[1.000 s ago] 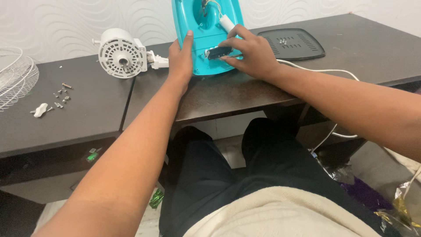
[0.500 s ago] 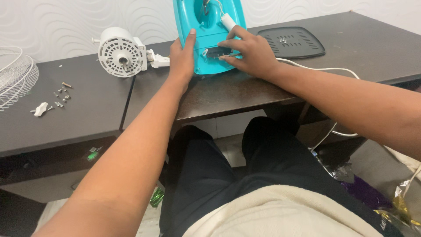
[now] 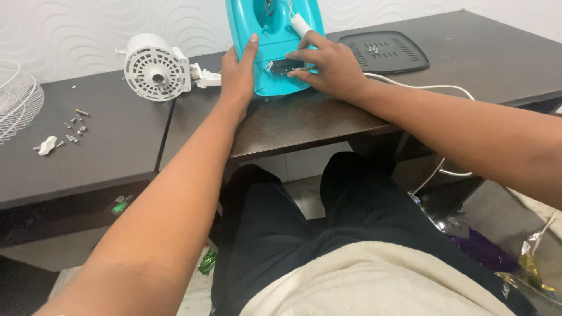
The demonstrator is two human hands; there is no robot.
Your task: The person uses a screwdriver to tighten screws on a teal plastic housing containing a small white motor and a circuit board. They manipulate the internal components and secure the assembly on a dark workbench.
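A turquoise plastic fan base shell (image 3: 270, 35) lies open side up on the dark table (image 3: 293, 120), with a white cylindrical part (image 3: 300, 24) and wires inside it. My left hand (image 3: 237, 73) grips the shell's left edge, thumb along the rim. My right hand (image 3: 325, 67) rests on the shell's lower right, fingertips on a small dark part (image 3: 285, 66) set in the shell.
A white fan motor (image 3: 155, 67) with a connector lies left of the shell. A dark slotted cover plate (image 3: 383, 51) holding a few screws lies to the right. Loose screws (image 3: 75, 126) and a white wire fan grille (image 3: 17, 99) sit at far left. A white cord (image 3: 421, 88) runs off the table.
The view has shifted slightly. My right fingers have moved a little over the dark part; my left hand keeps its hold on the shell's edge.
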